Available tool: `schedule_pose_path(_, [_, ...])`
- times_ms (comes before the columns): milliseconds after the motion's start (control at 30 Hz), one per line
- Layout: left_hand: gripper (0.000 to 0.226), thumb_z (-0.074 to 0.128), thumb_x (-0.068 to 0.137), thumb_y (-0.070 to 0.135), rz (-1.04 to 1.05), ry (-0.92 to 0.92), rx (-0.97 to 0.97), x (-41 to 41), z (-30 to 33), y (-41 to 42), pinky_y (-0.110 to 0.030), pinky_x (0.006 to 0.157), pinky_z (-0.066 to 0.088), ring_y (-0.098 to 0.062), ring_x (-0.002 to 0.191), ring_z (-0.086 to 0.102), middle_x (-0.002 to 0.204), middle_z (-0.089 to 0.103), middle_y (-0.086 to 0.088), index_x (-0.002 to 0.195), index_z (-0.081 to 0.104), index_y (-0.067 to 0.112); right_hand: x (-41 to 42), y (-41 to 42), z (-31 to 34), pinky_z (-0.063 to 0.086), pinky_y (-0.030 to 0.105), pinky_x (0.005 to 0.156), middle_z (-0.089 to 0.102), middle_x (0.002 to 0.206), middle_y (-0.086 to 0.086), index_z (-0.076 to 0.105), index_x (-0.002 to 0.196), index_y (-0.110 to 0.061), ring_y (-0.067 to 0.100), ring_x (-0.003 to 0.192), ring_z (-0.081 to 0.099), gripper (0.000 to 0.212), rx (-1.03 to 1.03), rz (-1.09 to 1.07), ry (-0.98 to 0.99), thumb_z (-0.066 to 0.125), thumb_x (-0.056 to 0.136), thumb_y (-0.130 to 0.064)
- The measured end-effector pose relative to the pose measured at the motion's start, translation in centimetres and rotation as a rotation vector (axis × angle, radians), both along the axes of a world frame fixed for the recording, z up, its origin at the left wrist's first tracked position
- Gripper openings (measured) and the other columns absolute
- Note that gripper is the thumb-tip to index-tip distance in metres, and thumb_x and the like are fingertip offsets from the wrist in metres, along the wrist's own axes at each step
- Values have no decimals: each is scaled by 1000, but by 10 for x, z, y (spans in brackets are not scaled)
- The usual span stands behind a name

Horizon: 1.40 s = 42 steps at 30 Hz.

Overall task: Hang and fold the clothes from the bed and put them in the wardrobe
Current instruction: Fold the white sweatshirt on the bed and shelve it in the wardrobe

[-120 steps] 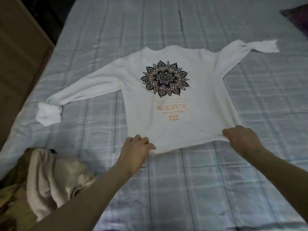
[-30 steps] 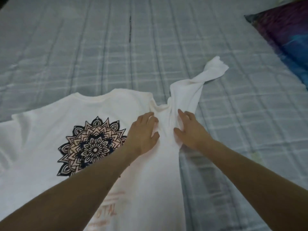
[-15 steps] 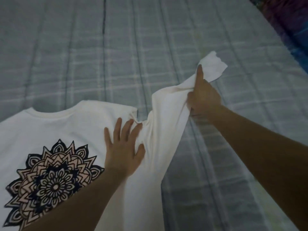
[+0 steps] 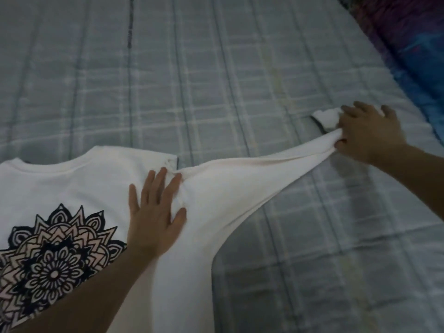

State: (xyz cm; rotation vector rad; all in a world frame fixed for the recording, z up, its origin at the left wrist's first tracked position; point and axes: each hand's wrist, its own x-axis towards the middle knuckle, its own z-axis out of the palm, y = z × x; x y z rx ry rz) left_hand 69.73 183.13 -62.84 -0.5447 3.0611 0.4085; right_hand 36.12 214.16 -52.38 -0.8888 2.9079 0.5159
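Moved: the right sleeve (image 4: 283, 169) of the white long-sleeved cotton shirt (image 4: 79, 186) has been drawn out sideways to the right since half a second ago, when it was lifted and bunched nearer the shoulder; it now runs taut, with its cuff (image 4: 325, 117) lying on the bed just beyond the fingers.
Bed: the grey-blue checked quilted bedcover (image 4: 216, 68) carries everything; a dark purple-and-blue patterned pillow (image 4: 413, 44) lies at the far right edge, well apart from the shirt body.
Shirt: spread face up on the bed at the left, its black-and-peach mandala print (image 4: 52, 265) partly out of view; not yet folded, and nowhere near a wardrobe, which is not in view.
Left hand: the left hand (image 4: 156, 219) has stayed on the shoulder seam, its grip spread, fingers straight and pressing the cloth flat to the bed.
Right hand: the right hand (image 4: 367, 131) has travelled outward along the sleeve; its grip pinches the cloth near the cuff, thumb tucked under a gathered fold, the other fingers splayed.
Meaning: the sleeve looks to be getting straightened and smoothed, likely so it can be folded across the body.
Progress: early, by my reading; the other sleeve is out of view.
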Motion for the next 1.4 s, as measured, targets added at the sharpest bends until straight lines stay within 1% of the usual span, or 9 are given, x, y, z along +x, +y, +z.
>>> schedule_pose_path(200, [74,29,88,55,36,-41,14,-2,5,2,-59,117,5,-20,151,1,164,10,1,156,14,30,11,47,36,45,34,74,67,100,16,59,101,-14,28,82,56,24,-89,-207,-360,70,81,-19])
schedule_pose_path(500, [80,13,81,71,118,-199,-79,-32,35,10,-62,113,16,-39,139,32,151,36,-14,148,35,32,9,100,55,40,31,67,62,109,23,66,105,-3,32,89,56,23,-528,-803,-421,62,90,-20])
schedule_pose_path(600, [78,19,84,68,131,-118,-87,-45,41,14,-61,115,6,-38,145,21,160,19,-13,150,32,28,11,109,53,40,28,57,58,108,17,60,96,-9,28,82,52,19,-552,-985,-477,69,86,-21])
schedule_pose_path(767, [84,6,83,72,42,-202,-111,-53,15,32,-61,114,-5,-33,150,0,164,5,-7,156,12,30,-1,125,50,43,40,97,54,132,15,60,126,-7,36,118,51,80,-95,-786,-319,80,66,-56])
schedule_pose_path(967, [78,22,92,56,82,-10,-82,-58,15,53,-62,115,-6,-36,149,-8,163,-8,-14,156,7,14,-12,122,29,34,48,109,28,151,22,38,143,-14,39,136,31,96,-463,-984,-247,84,66,-48])
schedule_pose_path(1067, [72,36,93,38,-391,274,-65,-41,32,97,-61,115,3,-28,151,4,164,-5,-8,156,9,15,4,108,2,18,51,115,10,156,26,16,151,-11,41,144,13,109,-469,-1063,-59,78,71,-53])
schedule_pose_path(1167, [60,40,95,29,-761,247,-121,-26,23,132,-52,119,12,-23,149,21,162,19,-4,152,30,16,6,103,-28,30,47,111,41,143,22,32,145,-4,40,133,38,107,-522,-1232,-216,67,65,-67])
schedule_pose_path(1233, [54,38,98,27,-721,174,-120,-23,12,138,-49,120,13,-21,148,22,160,24,-4,151,34,14,11,103,-38,45,46,100,58,122,19,55,127,-5,39,113,54,96,-569,-1245,-316,59,53,-66])
schedule_pose_path(1400, [44,47,97,25,-572,191,-89,-32,15,137,-49,112,30,-23,135,45,146,49,-4,139,54,14,15,107,-41,54,44,88,62,118,19,58,123,0,37,104,63,62,-728,-1230,-224,72,70,-28])
